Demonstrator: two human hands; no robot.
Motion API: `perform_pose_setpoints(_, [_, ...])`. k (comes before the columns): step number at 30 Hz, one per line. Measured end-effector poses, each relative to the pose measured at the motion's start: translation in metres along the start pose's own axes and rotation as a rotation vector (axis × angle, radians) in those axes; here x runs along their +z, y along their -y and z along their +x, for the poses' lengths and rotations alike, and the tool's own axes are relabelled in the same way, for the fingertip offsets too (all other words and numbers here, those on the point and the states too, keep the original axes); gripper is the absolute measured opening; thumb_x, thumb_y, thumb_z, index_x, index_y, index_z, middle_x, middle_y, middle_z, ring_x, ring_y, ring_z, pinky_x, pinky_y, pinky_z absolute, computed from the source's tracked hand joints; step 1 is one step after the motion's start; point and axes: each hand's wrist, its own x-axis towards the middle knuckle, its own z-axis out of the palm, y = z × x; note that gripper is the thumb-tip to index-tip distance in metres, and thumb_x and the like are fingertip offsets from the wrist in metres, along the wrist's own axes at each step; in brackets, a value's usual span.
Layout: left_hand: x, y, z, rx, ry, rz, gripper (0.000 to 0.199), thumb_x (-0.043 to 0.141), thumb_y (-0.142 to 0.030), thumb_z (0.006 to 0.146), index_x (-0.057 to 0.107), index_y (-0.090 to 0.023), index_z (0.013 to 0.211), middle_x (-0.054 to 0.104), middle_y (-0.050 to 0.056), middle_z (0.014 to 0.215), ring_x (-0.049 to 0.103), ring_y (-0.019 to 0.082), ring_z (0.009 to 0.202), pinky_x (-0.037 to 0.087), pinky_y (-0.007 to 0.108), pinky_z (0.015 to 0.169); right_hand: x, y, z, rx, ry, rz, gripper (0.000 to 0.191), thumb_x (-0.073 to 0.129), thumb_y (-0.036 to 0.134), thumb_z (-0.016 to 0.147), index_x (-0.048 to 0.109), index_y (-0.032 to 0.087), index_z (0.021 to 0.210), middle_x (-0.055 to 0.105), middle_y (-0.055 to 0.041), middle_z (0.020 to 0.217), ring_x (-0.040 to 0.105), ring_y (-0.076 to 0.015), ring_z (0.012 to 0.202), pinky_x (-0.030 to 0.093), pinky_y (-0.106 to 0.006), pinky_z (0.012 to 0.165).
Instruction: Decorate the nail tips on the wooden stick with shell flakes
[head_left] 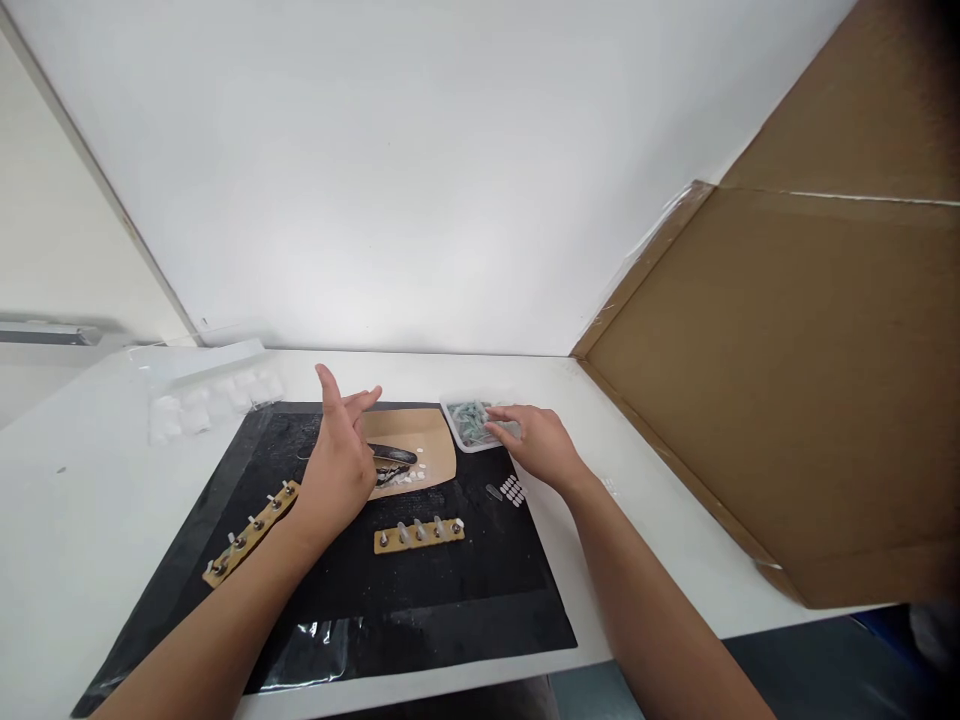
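Note:
My left hand [343, 460] is raised over the black mat, thumb pointing up and fingers stretched out, with nothing seen in it. Partly behind it, a tan cardboard sheet [439, 455] carries a dark nail file [395, 454] and small white scraps. My right hand [540, 445] reaches to a white plastic tray [469, 447] of clear, greenish false nail tips [469, 422]. Its thumb and forefinger are slightly apart at the tips. Nearer to me, a wooden stand [420, 537] holds several clear nail tips upright. Another wooden stand [255, 530] with small pegs lies beside my left forearm.
A black mat [450, 620] covers much of the white table. On its right edge lie a sheet of small pale adhesive tabs [513, 491] and a loose clear nail tip [493, 492]. Clear plastic packaging [214, 395] sits at back left; a cardboard panel [780, 400] stands on the right.

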Motion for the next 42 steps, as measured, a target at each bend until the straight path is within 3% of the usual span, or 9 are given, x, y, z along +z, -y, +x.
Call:
perform_pose_setpoints(3, [-0.001,-0.004,0.000,0.043,-0.015,-0.001,0.098,0.041,-0.011,0.103,-0.036,-0.021,0.163,0.051,0.025,0.160,0.044,0.033,0.152,0.059,0.048,0.096,0.004,0.003,0.007,0.013,0.006,-0.051,0.031,0.066,0.044,0.102,0.080,0.027,0.123,0.081,-0.0076,0.124,0.072,-0.0293,0.120,0.049,-0.043,0.104])
perform_pose_setpoints(8, [-0.003,-0.012,0.001,0.076,-0.053,-0.021,0.101,0.050,-0.013,0.101,-0.027,-0.022,0.166,0.053,0.026,0.156,0.043,0.035,0.154,0.064,0.040,0.082,0.010,0.008,0.018,0.044,0.008,-0.096,0.032,0.072,0.054,0.097,0.085,0.028,0.110,0.083,-0.0087,0.111,0.073,-0.0289,0.106,0.046,-0.042,0.098])
perform_pose_setpoints(14, [-0.001,-0.008,0.000,0.088,-0.061,-0.056,0.096,0.054,-0.013,0.098,-0.011,-0.023,0.167,0.057,0.025,0.151,0.044,0.037,0.153,0.065,0.039,0.077,0.016,0.011,0.021,0.080,-0.031,-0.062,0.017,0.077,0.043,0.093,0.087,0.029,0.096,0.083,-0.0075,0.101,0.068,-0.0302,0.107,0.051,-0.037,0.087])
perform_pose_setpoints(18, [0.000,-0.006,-0.001,0.082,-0.045,-0.086,0.086,0.053,-0.013,0.099,-0.001,-0.024,0.166,0.058,0.023,0.150,0.044,0.036,0.154,0.065,0.039,0.081,0.015,0.009,0.020,0.107,-0.087,0.004,0.013,0.075,0.033,0.095,0.085,0.027,0.092,0.082,-0.0071,0.100,0.065,-0.0313,0.113,0.051,-0.040,0.093])
perform_pose_setpoints(30, [-0.004,-0.007,-0.001,0.018,0.034,-0.004,0.056,0.056,-0.016,0.098,0.038,-0.022,0.151,0.059,0.017,0.145,0.053,0.034,0.138,0.065,0.044,0.087,0.004,0.001,0.018,0.198,-0.174,0.332,0.022,0.064,0.039,0.098,0.075,0.021,0.095,0.083,-0.0080,0.103,0.077,-0.0250,0.098,0.056,-0.037,0.087])
perform_pose_setpoints(42, [-0.003,-0.006,-0.001,0.027,0.017,-0.001,0.049,0.057,-0.018,0.099,0.042,-0.023,0.145,0.060,0.014,0.141,0.050,0.031,0.136,0.067,0.040,0.086,0.007,-0.006,0.018,0.213,-0.127,0.571,0.018,0.068,0.033,0.095,0.074,0.021,0.106,0.083,-0.0076,0.096,0.080,-0.0223,0.080,0.062,-0.035,0.076])
